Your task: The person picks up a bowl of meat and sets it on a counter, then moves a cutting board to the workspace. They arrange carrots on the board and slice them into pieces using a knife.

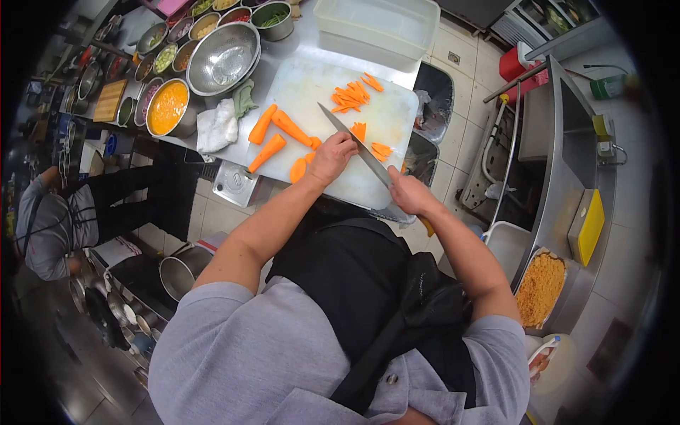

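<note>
A white cutting board (304, 83) lies on the steel table in front of me. My right hand (409, 193) is wrapped round the handle of a long chef's knife (373, 165), its blade slanting up and left across the board. Curled close against the blade, my left hand (333, 157) presses on a carrot piece mostly hidden under its fingers. Beyond the blade sit cut carrot sticks (359, 131). A larger pile of carrot sticks (350, 97) is farther up, and a smaller group of sticks (382, 150) is at right. Several peeled carrots (268, 153) lie left of my left hand.
A steel colander (224, 59), a bowl of orange liquid (168, 108) and a white cloth (217, 127) stand left of the board. Behind it is a clear plastic tub (379, 27). Bins (433, 99) are at right. Another person (67, 219) stands at far left.
</note>
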Available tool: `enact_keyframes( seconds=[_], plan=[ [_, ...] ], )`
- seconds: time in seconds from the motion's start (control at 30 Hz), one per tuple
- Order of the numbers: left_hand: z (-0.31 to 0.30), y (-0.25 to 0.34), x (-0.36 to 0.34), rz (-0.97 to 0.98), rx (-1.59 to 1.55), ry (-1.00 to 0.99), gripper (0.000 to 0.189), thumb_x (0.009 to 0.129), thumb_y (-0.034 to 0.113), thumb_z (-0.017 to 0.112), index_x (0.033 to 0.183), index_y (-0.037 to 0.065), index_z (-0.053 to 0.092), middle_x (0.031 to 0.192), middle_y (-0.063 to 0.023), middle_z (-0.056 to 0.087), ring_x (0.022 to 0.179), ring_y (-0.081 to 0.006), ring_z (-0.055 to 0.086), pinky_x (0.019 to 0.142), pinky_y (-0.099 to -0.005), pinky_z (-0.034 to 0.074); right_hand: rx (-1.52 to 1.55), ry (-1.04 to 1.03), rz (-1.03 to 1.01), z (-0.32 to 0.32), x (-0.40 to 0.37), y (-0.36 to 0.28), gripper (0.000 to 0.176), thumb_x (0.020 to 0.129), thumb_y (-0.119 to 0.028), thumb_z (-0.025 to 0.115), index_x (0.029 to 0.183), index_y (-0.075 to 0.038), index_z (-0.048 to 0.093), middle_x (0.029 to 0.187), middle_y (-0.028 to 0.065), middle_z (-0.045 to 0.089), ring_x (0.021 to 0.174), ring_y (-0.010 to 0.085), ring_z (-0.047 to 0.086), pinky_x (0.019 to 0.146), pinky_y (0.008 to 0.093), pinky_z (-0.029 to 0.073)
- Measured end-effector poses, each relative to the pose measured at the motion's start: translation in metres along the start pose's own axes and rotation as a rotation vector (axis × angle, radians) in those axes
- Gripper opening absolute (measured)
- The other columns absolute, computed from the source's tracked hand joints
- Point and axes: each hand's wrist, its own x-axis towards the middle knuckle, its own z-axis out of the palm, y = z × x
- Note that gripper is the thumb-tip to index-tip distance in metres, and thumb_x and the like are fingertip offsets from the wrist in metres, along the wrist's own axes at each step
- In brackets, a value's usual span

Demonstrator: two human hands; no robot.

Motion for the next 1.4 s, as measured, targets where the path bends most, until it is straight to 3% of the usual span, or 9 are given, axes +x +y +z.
enact_keyframes(
  seconds=[0.37, 0.53, 0.73, 0.9, 0.97, 1.1, 1.2, 1.27, 1.4],
  plan=[
    [-0.11, -0.011, 0.029, -0.331, 0.027, 0.156, 0.013, 0.094, 0.005, 0.064, 0.103, 0.004, 0.074, 0.094, -0.0138, 0.074, 0.088, -0.0288, 0.073, 0.08, -0.0382, 0.058, -0.148, -0.089, 0.015, -0.013, -0.068, 0.018, 0.023, 0.098, -0.02, 0.053, 0.116, -0.01, 0.044, 0.083, 0.0276, 0.067, 0.083, 0.0499, 0.065, 0.073, 0.0615, 0.048],
    [-0.119, -0.016, -0.038, -0.636, 0.186, -0.261, 0.032, 0.089, 0.014, 0.072, 0.119, 0.005, 0.068, 0.102, -0.0166, 0.071, 0.093, -0.0316, 0.071, 0.082, -0.042, 0.057, -0.137, -0.044, 0.016, -0.01, -0.053, 0.045, 0.021, 0.098, -0.019, 0.052, 0.115, -0.01, 0.045, 0.084, 0.028, 0.067, 0.084, 0.0506, 0.065, 0.074, 0.0619, 0.048],
    [-0.08, 0.005, -0.058, -0.688, 0.373, -0.252, 0.05, 0.081, 0.015, 0.079, 0.127, 0.007, 0.061, 0.12, -0.0222, 0.06, 0.113, -0.0373, 0.062, 0.097, -0.0458, 0.052, -0.171, 0.03, 0.004, -0.013, -0.03, 0.033, 0.023, 0.098, -0.018, 0.051, 0.117, -0.008, 0.043, 0.087, 0.0305, 0.068, 0.086, 0.0519, 0.066, 0.076, 0.0627, 0.048],
    [-0.091, -0.026, -0.071, -0.753, 0.22, -0.316, 0.035, 0.085, 0.01, 0.076, 0.115, 0.003, 0.061, 0.097, -0.0162, 0.066, 0.086, -0.0328, 0.07, 0.08, -0.0394, 0.059, -0.136, 0.045, 0.064, -0.003, -0.026, 0.022, 0.025, 0.097, -0.017, 0.05, 0.118, -0.006, 0.042, 0.091, 0.0322, 0.068, 0.09, 0.0528, 0.065, 0.08, 0.0623, 0.048],
    [-0.098, -0.028, -0.074, -1.055, -0.274, -0.216, 0.028, 0.085, 0.006, 0.074, 0.109, 0.002, 0.06, 0.086, -0.0119, 0.064, 0.074, -0.0229, 0.072, 0.063, -0.036, 0.059, -0.119, 0.058, 0.069, 0.002, -0.027, 0.025, 0.025, 0.097, -0.016, 0.05, 0.118, -0.005, 0.042, 0.091, 0.0327, 0.068, 0.091, 0.0529, 0.065, 0.081, 0.0624, 0.047],
    [-0.1, 0.003, -0.059, -1.042, -0.645, -0.042, 0.022, 0.093, 0.005, 0.071, 0.112, 0.007, 0.061, 0.087, -0.0053, 0.06, 0.071, -0.0115, 0.067, 0.057, -0.0253, 0.057, -0.081, 0.079, 0.068, 0.005, -0.028, 0.025, 0.027, 0.097, -0.016, 0.05, 0.12, -0.005, 0.042, 0.091, 0.0337, 0.067, 0.092, 0.0532, 0.065, 0.081, 0.0623, 0.047],
    [-0.085, 0.005, -0.045, -0.957, -0.412, -0.104, 0.03, 0.09, 0.003, 0.07, 0.119, 0.008, 0.063, 0.095, -0.0098, 0.063, 0.077, -0.0202, 0.069, 0.068, -0.0334, 0.06, -0.078, 0.078, 0.076, 0.005, -0.028, 0.025, 0.028, 0.097, -0.016, 0.05, 0.122, -0.006, 0.042, 0.091, 0.0334, 0.067, 0.092, 0.0533, 0.065, 0.081, 0.062, 0.048],
    [-0.076, 0.0, -0.043, -0.428, 0.31, -0.235, 0.044, 0.086, 0.001, 0.068, 0.129, 0.01, 0.063, 0.108, -0.0143, 0.063, 0.093, -0.0312, 0.069, 0.087, -0.0413, 0.058, -0.085, 0.078, 0.076, 0.007, -0.027, 0.026, 0.029, 0.097, -0.015, 0.051, 0.123, -0.006, 0.042, 0.091, 0.0332, 0.068, 0.091, 0.0532, 0.065, 0.081, 0.0619, 0.048],
    [-0.081, 0.014, -0.038, -0.478, 0.303, -0.312, 0.05, 0.082, 0.001, 0.065, 0.131, 0.012, 0.064, 0.12, -0.0158, 0.061, 0.11, -0.0378, 0.062, 0.098, -0.0452, 0.052, -0.09, 0.08, 0.068, 0.007, -0.028, 0.025, 0.029, 0.097, -0.015, 0.053, 0.119, -0.004, 0.038, 0.089, 0.0337, 0.067, 0.088, 0.0543, 0.065, 0.079, 0.0631, 0.048]
  ],
)
